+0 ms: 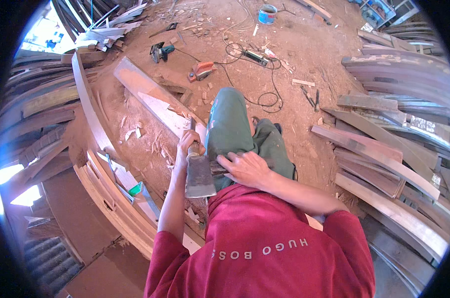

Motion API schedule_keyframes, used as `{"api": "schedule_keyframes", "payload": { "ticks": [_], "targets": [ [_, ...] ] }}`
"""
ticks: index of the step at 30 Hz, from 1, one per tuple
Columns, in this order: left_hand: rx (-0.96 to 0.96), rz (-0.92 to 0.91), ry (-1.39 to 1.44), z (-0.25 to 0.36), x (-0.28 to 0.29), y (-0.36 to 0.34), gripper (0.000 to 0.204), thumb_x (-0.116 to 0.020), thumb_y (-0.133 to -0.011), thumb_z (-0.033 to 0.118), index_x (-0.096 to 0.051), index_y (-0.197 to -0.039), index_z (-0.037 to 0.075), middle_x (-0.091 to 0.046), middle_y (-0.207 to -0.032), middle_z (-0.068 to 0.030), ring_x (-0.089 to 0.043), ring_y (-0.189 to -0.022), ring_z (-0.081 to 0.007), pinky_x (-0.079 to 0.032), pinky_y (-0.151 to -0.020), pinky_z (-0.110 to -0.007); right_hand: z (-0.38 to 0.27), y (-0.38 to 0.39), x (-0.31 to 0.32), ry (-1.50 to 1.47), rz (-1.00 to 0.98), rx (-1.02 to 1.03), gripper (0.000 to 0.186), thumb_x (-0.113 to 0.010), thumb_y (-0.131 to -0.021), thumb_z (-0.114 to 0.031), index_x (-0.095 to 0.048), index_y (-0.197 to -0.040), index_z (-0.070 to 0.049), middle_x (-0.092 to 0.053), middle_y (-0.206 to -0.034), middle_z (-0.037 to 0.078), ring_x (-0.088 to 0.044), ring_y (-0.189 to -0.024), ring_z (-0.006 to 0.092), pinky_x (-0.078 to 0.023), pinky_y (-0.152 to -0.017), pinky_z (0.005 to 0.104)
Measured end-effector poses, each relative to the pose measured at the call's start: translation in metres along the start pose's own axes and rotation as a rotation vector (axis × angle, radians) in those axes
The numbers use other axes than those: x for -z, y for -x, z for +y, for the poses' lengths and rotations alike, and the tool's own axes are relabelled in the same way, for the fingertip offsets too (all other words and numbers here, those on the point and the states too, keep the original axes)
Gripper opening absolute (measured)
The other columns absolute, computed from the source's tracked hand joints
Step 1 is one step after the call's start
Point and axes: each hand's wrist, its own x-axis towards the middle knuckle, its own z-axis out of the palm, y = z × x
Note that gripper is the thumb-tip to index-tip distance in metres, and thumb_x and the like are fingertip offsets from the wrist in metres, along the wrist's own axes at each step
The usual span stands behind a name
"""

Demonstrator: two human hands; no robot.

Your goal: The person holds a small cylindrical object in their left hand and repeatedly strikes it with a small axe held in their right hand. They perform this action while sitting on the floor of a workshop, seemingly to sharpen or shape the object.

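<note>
**Two hands on one hatchet, held over the lap**

Two hands gathered at the centre of the view, above a knee in green trousers point(232, 124). Left hand point(189, 144) curled tight round the upper end of the hatchet point(199, 174), fingers wrapped and closed on it. Broad grey blade hanging directly below that fist, flat face turned up toward the camera, cutting edge lowest, just above the red shirt point(264, 243). Right hand point(245, 168) just right of the blade, fingers loosely spread and laid flat across the thigh, fingertips touching a dark piece at the blade's side; whether gripping or merely resting, impossible to tell.

Pale plank point(158, 107) running diagonally up and left from behind the left fist. Curved timber rib point(93, 116) further left, well apart. Orange power tool point(201, 70) and black cable point(264, 94) on the sawdust floor beyond the knee. Blue bucket point(267, 14) far up. Stacked bent boards point(384, 159) along the right side.
</note>
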Motion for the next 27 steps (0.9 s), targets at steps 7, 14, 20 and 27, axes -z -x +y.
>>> {"api": "schedule_keyframes", "payload": {
  "ticks": [7,14,20,27],
  "targets": [
    [-0.109,0.062,0.001,-0.01,-0.011,-0.003,0.02,-0.068,-0.067,0.004,-0.052,-0.079,0.005,-0.054,-0.078,-0.0103,-0.054,-0.074,-0.0291,-0.045,-0.068,-0.039,0.01,0.002,-0.013,-0.097,0.182,0.156,0.047,-0.067,-0.081,-0.033,-0.05,-0.12,-0.013,-0.061,-0.088,0.009,-0.067,-0.077,0.0281,-0.053,-0.06,0.0404],
    [-0.111,0.134,-0.038,-0.011,-0.016,-0.007,0.018,-0.066,-0.068,0.0,-0.056,-0.082,0.005,-0.056,-0.079,-0.0105,-0.057,-0.079,-0.0284,-0.047,-0.073,-0.038,0.0,0.015,-0.008,-0.098,0.409,0.364,0.049,-0.069,-0.076,-0.032,-0.052,-0.115,-0.01,-0.059,-0.088,0.009,-0.066,-0.077,0.027,-0.054,-0.061,0.0394],
    [0.457,1.166,0.526,-0.111,0.062,-0.075,0.017,-0.058,-0.09,0.01,-0.049,-0.104,0.005,-0.056,-0.087,-0.0096,-0.055,-0.075,-0.0198,-0.049,-0.071,-0.036,0.015,0.027,-0.017,-0.183,0.221,0.157,0.057,-0.071,-0.076,-0.036,-0.052,-0.123,-0.01,-0.061,-0.094,0.01,-0.067,-0.084,0.0279,-0.055,-0.066,0.0409],
    [0.261,0.771,0.932,-0.021,0.049,-0.089,0.023,-0.056,-0.088,-0.002,-0.047,-0.108,0.006,-0.052,-0.089,-0.0052,-0.053,-0.073,-0.0136,-0.053,-0.077,-0.036,0.023,0.035,-0.027,-0.292,0.271,0.076,0.052,-0.071,-0.077,-0.032,-0.053,-0.12,-0.008,-0.061,-0.088,0.01,-0.066,-0.079,0.031,-0.054,-0.064,0.0436]
  ]
}}
